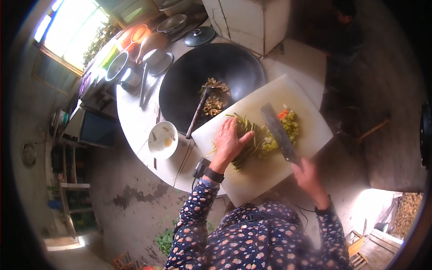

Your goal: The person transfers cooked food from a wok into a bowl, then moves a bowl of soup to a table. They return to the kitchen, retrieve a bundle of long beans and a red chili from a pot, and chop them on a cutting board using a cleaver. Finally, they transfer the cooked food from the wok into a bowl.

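Note:
A white cutting board (303, 101) lies tilted across the stove top, its far left edge over the rim of a big black wok (189, 74). My left hand (231, 138) rests on a bundle of long green vegetable stalks (248, 157), fingers pressing on their left part. In my right hand (308, 177) is the handle of a cleaver (276, 130); its blade stands among chopped green pieces (291, 126), with a few orange-red bits (282, 114) at the far side. Browned food (216, 101) sits in the wok beside a spatula (199, 113) with a dark handle.
Left of the board stands a white bowl (163, 140) with a little food residue. Beyond it are a ladle (144, 81), a metal basin (117, 65) and a glass lid (199, 36). A tiled block (249, 23) rises behind the wok. A person (347, 40) is in the shadow at far right.

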